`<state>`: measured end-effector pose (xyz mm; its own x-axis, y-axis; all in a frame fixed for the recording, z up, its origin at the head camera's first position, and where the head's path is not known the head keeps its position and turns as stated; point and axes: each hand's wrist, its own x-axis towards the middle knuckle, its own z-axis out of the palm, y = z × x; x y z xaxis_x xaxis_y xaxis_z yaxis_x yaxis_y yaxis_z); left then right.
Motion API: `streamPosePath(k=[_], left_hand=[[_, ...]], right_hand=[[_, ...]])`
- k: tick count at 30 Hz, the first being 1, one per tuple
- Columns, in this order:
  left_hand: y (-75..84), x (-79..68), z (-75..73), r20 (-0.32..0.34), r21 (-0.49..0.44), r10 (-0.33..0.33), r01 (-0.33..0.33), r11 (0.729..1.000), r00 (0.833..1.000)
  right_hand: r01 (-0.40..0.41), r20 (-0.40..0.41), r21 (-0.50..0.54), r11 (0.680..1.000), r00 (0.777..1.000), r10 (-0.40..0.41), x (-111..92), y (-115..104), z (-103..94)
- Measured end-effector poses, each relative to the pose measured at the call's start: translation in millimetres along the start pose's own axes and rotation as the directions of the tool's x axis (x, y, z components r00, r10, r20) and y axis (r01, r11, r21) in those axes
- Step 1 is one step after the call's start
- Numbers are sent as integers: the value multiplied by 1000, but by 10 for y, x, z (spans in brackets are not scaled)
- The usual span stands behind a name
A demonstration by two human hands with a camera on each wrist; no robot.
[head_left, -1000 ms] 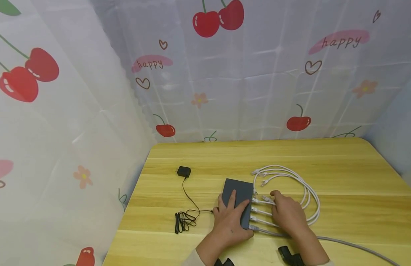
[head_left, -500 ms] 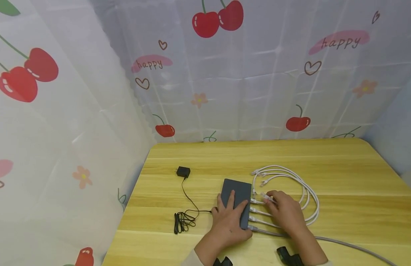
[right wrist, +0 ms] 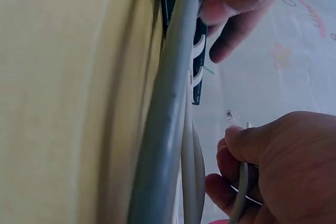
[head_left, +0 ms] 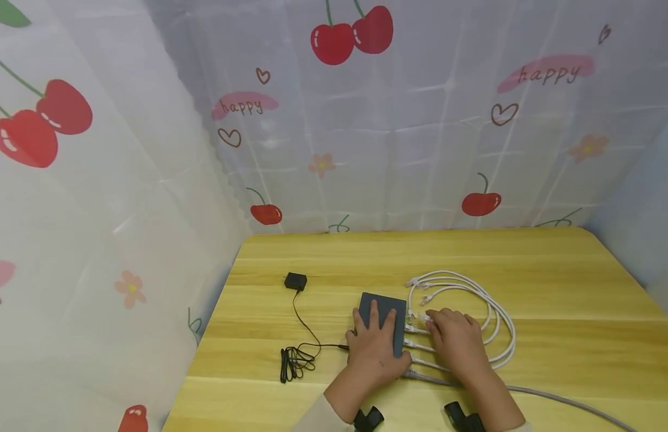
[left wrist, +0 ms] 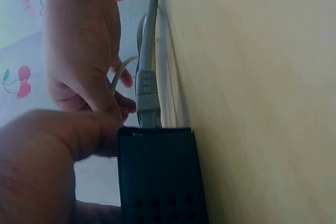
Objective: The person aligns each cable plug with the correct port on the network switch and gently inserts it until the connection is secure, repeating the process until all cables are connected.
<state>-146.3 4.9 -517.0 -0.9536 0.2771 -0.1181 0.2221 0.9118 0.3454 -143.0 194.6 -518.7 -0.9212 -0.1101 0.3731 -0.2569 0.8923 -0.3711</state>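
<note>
A dark grey network switch (head_left: 394, 302) lies flat on the table, ports facing right. My left hand (head_left: 374, 354) rests on it with fingers spread straight over the top. Its thumb presses the port-side edge, seen close in the left wrist view. My right hand (head_left: 459, 336) pinches a white network cable by its clear plug (right wrist: 229, 118), just right of the switch and apart from the ports. White network cables (head_left: 422, 346) run from several ports, partly under the right hand. A grey network cable (left wrist: 147, 90) sits in the nearest port.
The white cables' loose ends (head_left: 427, 300) and loops curve behind the right hand. A black power adapter (head_left: 295, 282) lies left, its bundled cord (head_left: 296, 364) reaching the switch. Black wrist camera mounts (head_left: 463, 417) show at the wrists. A printed curtain (head_left: 377, 150) hangs behind the table (head_left: 571, 288).
My right hand has turned and shifted slightly left, its fingertips now nearer the plug's tip. The left hand still rests on the switch, its fingers slightly shifted. The view has tilted a little.
</note>
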Motion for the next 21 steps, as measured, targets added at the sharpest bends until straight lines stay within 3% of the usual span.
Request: streamPosePath(k=[9,17,21], left_hand=[[-48,-1,14,63,32,-2,0,999,998],[-45,17,-5,5,-80,-11,12,997,1000],[-59,10,-26,-42,-149,6,-12,989,999]], right_hand=[[-25,52,-1,1000,998,25,191,-10,37],[9,70,32,999,997,-11,226,34,85],[13,65,71,997,998,-18,224,44,107]])
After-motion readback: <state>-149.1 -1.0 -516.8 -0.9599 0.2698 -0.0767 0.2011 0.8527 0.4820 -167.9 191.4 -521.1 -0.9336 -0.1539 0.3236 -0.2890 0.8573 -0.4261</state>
